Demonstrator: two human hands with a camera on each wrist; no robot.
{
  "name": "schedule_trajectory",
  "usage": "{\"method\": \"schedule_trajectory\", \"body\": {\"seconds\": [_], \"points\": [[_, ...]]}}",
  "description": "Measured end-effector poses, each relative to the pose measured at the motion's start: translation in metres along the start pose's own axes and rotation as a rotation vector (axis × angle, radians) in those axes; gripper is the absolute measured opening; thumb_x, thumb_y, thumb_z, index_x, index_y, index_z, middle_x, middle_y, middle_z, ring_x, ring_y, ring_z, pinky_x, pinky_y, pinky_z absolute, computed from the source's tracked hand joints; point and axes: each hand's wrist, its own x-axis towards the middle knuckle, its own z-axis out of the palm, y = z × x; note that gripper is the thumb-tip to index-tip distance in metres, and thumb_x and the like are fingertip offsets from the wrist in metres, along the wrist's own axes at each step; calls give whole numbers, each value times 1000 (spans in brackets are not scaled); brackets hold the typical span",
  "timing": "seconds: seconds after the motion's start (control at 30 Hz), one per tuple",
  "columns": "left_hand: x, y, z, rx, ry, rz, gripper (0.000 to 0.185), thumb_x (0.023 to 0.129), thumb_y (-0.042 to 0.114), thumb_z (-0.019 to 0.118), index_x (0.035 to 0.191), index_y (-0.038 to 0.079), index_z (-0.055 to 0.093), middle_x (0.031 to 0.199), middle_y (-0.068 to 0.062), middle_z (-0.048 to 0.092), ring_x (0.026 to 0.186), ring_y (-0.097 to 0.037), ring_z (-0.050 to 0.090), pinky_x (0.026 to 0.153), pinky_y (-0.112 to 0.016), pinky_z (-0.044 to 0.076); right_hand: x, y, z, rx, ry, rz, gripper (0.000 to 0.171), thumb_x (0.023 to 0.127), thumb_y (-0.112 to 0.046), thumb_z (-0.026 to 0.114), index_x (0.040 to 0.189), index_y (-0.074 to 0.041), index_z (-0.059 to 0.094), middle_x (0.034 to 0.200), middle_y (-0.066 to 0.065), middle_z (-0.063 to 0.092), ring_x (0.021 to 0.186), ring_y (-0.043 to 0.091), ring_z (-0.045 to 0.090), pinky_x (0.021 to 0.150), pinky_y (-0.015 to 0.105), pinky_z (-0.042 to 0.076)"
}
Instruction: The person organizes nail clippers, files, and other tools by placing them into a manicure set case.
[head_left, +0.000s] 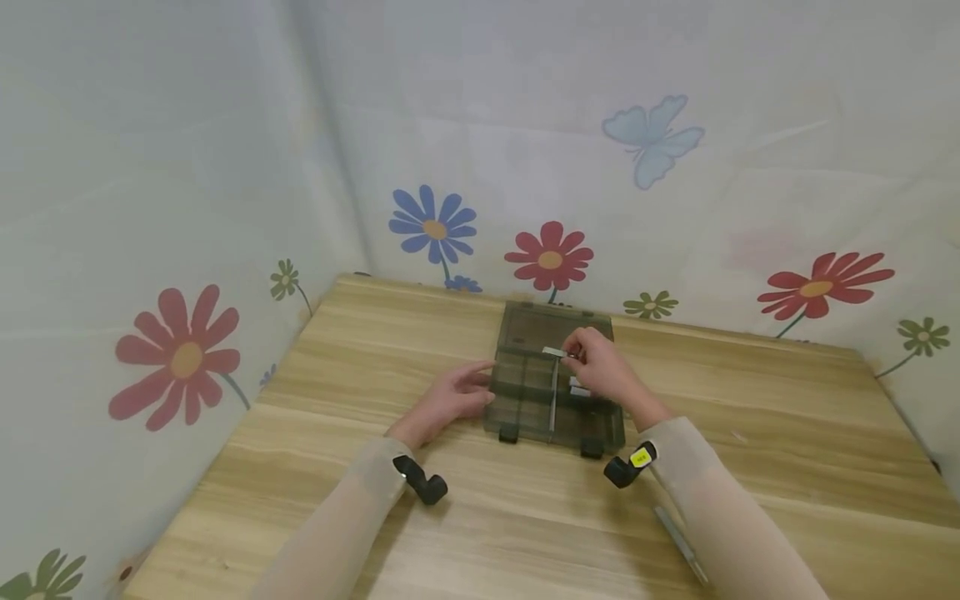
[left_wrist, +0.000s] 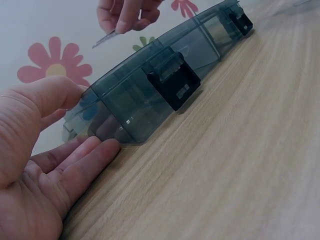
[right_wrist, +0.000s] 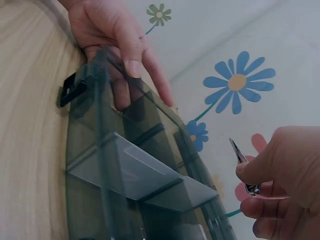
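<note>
A dark translucent plastic storage box (head_left: 537, 429) lies on the table with its lid (head_left: 555, 325) folded back. My left hand (head_left: 453, 395) rests at the box's left side, its fairly straight fingers and thumb touching the wall near a corner. Above the box, my right hand (head_left: 600, 367) pinches a small silver metal tool (right_wrist: 238, 151), like a nail clipper in shape, between thumb and fingers. Its tapered end sticks out free, and the rest is hidden in the hand. Small silvery pieces (head_left: 579, 387) lie in a compartment below the right hand.
A pale upright divider (right_wrist: 142, 170) splits the box, and two black latches (head_left: 592, 448) are along its front. A thin grey strip (head_left: 681, 546) lies on the wooden table (head_left: 525, 533) by the right forearm. Behind stands a flower-printed curtain (head_left: 495, 125).
</note>
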Motion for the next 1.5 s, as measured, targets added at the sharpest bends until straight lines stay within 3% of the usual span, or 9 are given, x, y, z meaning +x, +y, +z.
{"method": "schedule_trajectory", "body": {"seconds": [0.5, 0.97, 1.5], "points": [[-4, -1, 4, 0, 27, -1, 56, 87, 17, 67, 139, 19, 45, 132, -13, 49, 109, -24, 55, 81, -37, 51, 8, -14, 36, -29, -145, -9, 9, 87, -4, 63, 95, -1, 58, 91, 9, 54, 81, 22, 53, 70, 38, 47], [1, 2, 3, -3, 18, -4, 56, 87, 16, 67, 138, 19, 46, 132, -14, 49, 112, -27, 53, 83, -38, 51, 0, -13, 22, -37, -166, 16, 23, 88, -3, 61, 111, 3, 58, 104, 14, 56, 98, 29, 54, 84, 45, 45], [-1, 2, 2, 16, 4, 19, 58, 88, 15, 66, 140, 15, 42, 130, -17, 49, 110, -28, 54, 82, -37, 51, -22, 0, 8, -29, -93, -10, 21, 88, -6, 63, 107, 2, 59, 97, 12, 57, 91, 26, 54, 78, 43, 47]]}}
